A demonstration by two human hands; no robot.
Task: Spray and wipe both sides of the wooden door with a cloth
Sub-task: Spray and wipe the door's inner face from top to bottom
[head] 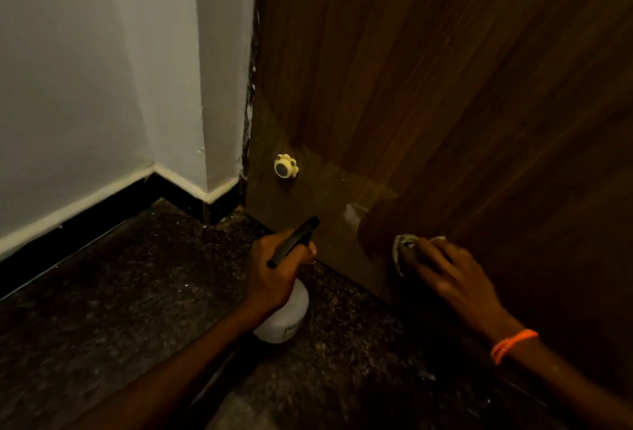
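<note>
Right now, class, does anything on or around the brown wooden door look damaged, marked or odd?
Yes. The dark strip where the brown wooden door meets the white wall looks ragged and paint-flecked. A pale smear sits low on the door, above the cloth.

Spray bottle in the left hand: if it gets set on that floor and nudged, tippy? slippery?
Probably fairly stable: the spray bottle has a wide, rounded white body under a narrow black head. Fill level can't be seen through the body, so its weight is unclear. The smooth plastic may be slick if wet; the left hand grips it at the neck, likely the surest hold.
</note>
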